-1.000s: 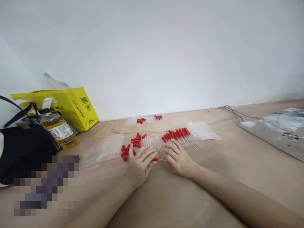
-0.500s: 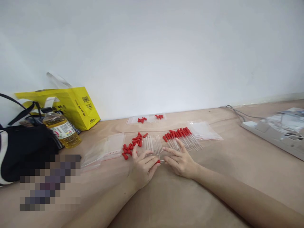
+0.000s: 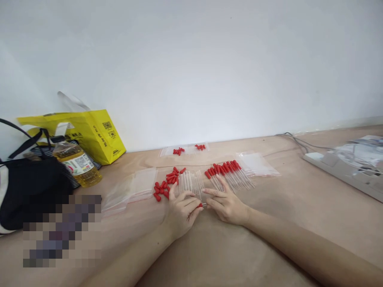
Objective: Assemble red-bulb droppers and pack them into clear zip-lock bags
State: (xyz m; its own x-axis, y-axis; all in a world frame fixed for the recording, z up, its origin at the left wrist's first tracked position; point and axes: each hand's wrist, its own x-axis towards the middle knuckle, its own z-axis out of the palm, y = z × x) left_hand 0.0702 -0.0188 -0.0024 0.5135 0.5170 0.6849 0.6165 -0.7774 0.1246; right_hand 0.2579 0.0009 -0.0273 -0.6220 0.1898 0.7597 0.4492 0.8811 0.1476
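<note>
Between the fingers of my left hand is a red rubber bulb. My right hand pinches a clear glass dropper tube, whose end meets the bulb; my fingers hide most of both. Just beyond my left hand lie loose red bulbs in a scattered pile. Beside them sits a row of bare clear tubes. Past my right hand, several droppers with red bulbs on their tubes lie side by side.
Clear plastic bags lie on the left, and more bags on the right. Near the wall is a bag with red bulbs and tubes. An oil bottle, a yellow bag and a white power strip flank the area.
My right hand has shifted slightly left, towards my left hand, and less of the tube shows between them. The things on the table lie as before.
</note>
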